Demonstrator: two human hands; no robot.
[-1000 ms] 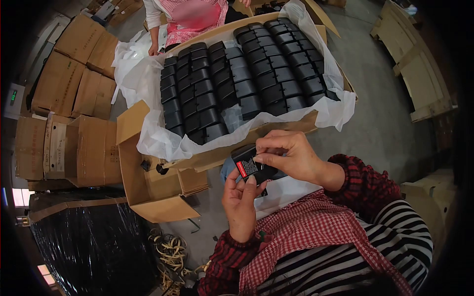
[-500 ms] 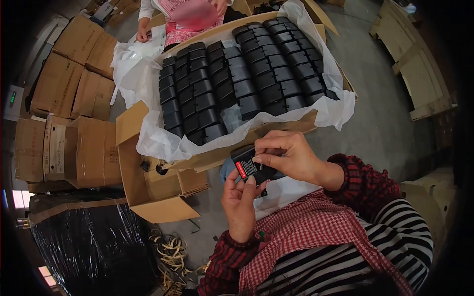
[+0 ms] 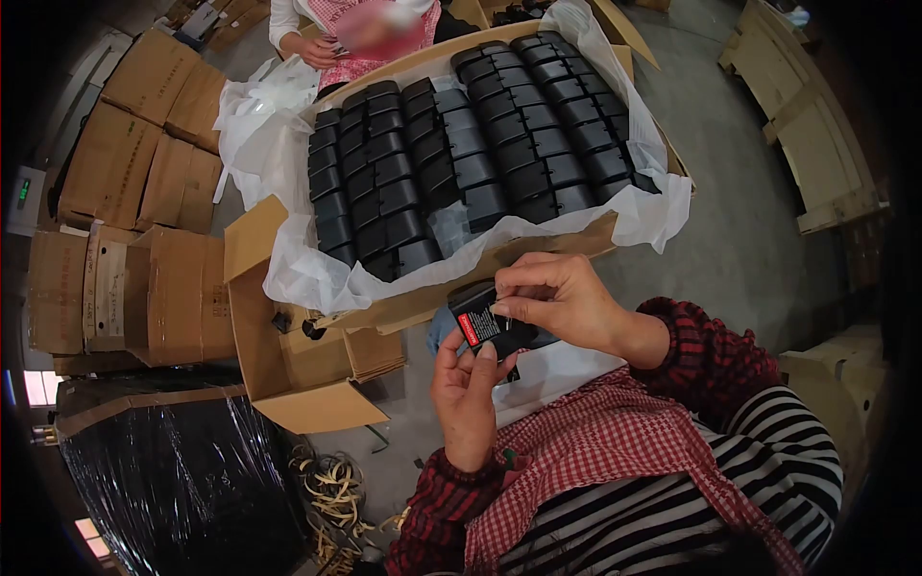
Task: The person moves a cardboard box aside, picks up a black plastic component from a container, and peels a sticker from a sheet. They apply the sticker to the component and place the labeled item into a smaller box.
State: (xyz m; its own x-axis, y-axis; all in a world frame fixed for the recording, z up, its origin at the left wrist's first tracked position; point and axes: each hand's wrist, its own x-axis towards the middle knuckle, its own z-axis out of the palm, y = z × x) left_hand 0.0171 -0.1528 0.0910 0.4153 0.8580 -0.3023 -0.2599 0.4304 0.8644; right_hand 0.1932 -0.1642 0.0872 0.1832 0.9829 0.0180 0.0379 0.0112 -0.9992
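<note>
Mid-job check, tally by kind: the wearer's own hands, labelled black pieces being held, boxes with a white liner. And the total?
Wearer's hands (left hand, right hand): 2
Labelled black piece: 1
White-lined box: 1
Total: 4

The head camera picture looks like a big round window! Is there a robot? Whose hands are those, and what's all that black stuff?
There's no robot here. A person wears the camera on their head, looking forward and down at their own hands.

Their bare left hand holds a small black piece with a red label. Their bare right hand pinches at its upper edge, though its fingers hide the exact spot.

Beyond is a big open brown cardboard box, lined with thin whitish see-through sheeting. Shiny black curved pieces sit inside in neat rows. Another person's hand shows across the box.
</note>
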